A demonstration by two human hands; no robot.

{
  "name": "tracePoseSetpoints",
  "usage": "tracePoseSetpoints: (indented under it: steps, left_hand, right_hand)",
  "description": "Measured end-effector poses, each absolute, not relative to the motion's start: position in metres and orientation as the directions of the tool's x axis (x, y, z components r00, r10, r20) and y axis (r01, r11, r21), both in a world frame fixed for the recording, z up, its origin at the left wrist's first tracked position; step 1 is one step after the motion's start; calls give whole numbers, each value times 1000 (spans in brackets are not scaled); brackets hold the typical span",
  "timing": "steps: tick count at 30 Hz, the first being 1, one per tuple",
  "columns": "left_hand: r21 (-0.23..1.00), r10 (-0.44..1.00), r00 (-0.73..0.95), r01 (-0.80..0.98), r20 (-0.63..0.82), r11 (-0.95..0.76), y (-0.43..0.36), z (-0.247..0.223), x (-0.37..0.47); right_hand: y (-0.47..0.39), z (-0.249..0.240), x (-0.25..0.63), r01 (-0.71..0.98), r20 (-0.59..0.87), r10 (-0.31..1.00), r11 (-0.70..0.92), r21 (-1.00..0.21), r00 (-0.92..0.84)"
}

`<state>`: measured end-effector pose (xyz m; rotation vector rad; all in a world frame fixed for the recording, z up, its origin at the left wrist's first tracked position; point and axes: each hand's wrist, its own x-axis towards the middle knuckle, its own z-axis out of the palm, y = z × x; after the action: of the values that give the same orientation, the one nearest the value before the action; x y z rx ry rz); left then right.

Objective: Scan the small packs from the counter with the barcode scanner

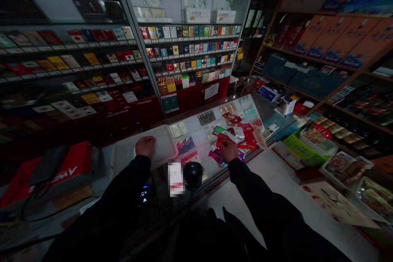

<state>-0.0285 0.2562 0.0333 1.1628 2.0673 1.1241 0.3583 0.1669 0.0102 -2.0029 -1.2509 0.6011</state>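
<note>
My left hand [145, 146] is closed at the near left part of a white plastic tray [164, 141], its fingers curled over the tray's edge. The tray lies on the glass counter [201, 163]. To the right, my right hand [229, 150] is closed, knuckles up, over a heap of small snack packets [248, 142], mostly red. Whatever its fingertips hold is hidden. A purple packet [215, 156] lies beside that hand, and a small white box [238, 132] sits on the heap just beyond it.
A black round device [193, 175] stands near the counter's front edge, beside a blurred white card [175, 178]. Cigarette shelves [190, 41] line the back. Food bins [346, 168] stand on the right, and a red box [76, 163] on the left.
</note>
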Motion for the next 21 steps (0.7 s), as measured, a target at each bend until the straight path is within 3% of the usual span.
tracePoseSetpoints:
  steps: [4, 10, 21]
  left_hand:
    - [914, 937, -350, 375, -16, 156, 251, 42, 14]
    - [966, 991, -49, 223, -121, 129, 235, 49, 62]
    - [948, 973, 161, 296, -166, 113, 213, 60, 89]
  right_hand:
    - [175, 11, 365, 638, 5, 899, -307, -706, 438]
    - [184, 12, 365, 756, 52, 929, -264, -599, 366]
    - [197, -11, 369, 838, 75, 958, -203, -507, 278]
